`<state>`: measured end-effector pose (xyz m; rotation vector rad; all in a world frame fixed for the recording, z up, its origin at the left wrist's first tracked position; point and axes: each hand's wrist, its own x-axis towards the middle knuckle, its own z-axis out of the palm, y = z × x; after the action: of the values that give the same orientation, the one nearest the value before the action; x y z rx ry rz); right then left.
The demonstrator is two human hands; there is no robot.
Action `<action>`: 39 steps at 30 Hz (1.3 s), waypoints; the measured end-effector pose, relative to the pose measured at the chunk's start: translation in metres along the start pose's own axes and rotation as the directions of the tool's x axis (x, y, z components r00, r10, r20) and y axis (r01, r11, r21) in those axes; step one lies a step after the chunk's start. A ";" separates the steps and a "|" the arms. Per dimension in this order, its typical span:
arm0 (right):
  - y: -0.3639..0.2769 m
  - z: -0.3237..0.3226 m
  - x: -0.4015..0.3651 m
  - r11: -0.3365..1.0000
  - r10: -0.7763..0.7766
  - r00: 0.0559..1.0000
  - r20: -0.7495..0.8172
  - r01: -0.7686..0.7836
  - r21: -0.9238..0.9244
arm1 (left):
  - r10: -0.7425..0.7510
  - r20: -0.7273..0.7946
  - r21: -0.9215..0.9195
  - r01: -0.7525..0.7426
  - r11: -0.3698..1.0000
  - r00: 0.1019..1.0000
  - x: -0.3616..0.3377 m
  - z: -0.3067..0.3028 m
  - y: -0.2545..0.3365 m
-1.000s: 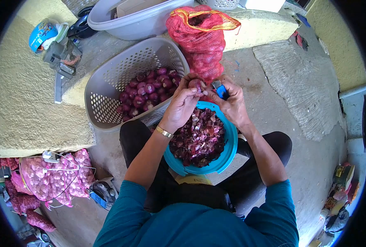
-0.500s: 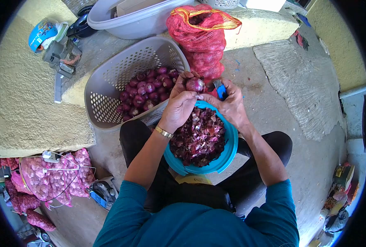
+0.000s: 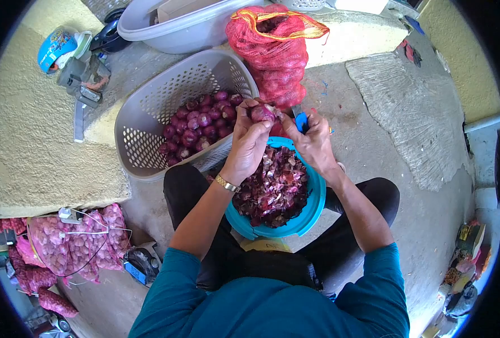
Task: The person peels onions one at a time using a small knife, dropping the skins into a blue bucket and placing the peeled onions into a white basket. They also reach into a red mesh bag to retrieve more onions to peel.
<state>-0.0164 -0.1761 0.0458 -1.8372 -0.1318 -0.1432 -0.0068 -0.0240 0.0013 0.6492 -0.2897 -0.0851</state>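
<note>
Concrete floor (image 3: 385,112), rough yellow walls around, person seated cross-legged. Left hand (image 3: 249,141): fingers (image 3: 244,112) closed round a red onion (image 3: 263,112), which is held up just past the far rim of the blue bowl (image 3: 317,197) and sits between the two hands. Right hand (image 3: 313,141): fingers (image 3: 312,121) curled tight on a blue-handled knife (image 3: 301,121), blade end toward the onion. Blade mostly hidden, so can't tell if it touches the skin. My read: mid-peel, outer skin coming off, and the top of the onion looks partly bare and glossy. Next move calls for a short controlled pull of thumb and blade on the loose skin while the left hand turns the onion. Scraps should drop straight down into the bowl, not the lap. Pose: both wrists bent inward, hands meeting on the centre line, forearms converging in a V from the elbows. Gold bracelet (image 3: 226,183) on the left wrist, teal sleeves ending near the elbows. Outward: bowl rests on the lap between the knees, heaped with purple peels (image 3: 272,191). Grey perforated basket (image 3: 143,141) stands tilted just left of it, holding peeled onions (image 3: 202,124). Red mesh sack (image 3: 275,50) stands just beyond the hands against a ledge.
</note>
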 end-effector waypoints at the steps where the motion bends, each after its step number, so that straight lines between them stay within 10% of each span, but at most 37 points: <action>1: 0.000 0.001 0.001 1.000 -0.001 1.000 0.001 0.001 -0.001 | -0.024 0.002 -0.027 0.024 0.999 1.000 0.001 0.000 0.001; 11: -0.005 -0.010 0.011 0.971 0.141 0.988 0.061 -0.150 0.185 | -0.087 -0.037 0.117 0.090 0.989 0.996 0.000 0.005 0.003; 20: 0.007 -0.014 0.011 0.968 0.223 0.969 0.108 -0.233 0.095 | -0.303 -0.110 -0.198 0.278 0.940 0.947 0.002 -0.014 -0.011; 30: 0.003 -0.024 0.010 0.946 0.304 0.942 0.139 -0.316 0.074 | -0.297 -0.152 0.040 0.306 0.951 0.943 0.001 -0.022 -0.015; 39: 0.019 -0.043 -0.001 0.991 0.088 0.992 0.093 -0.077 -0.111 | -0.317 -0.138 0.041 0.325 0.945 0.939 0.005 0.008 -0.021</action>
<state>-0.0155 -0.2225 0.0386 -1.9543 -0.1184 -0.0019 -0.0040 -0.0462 -0.0043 0.7582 -0.0586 -0.3471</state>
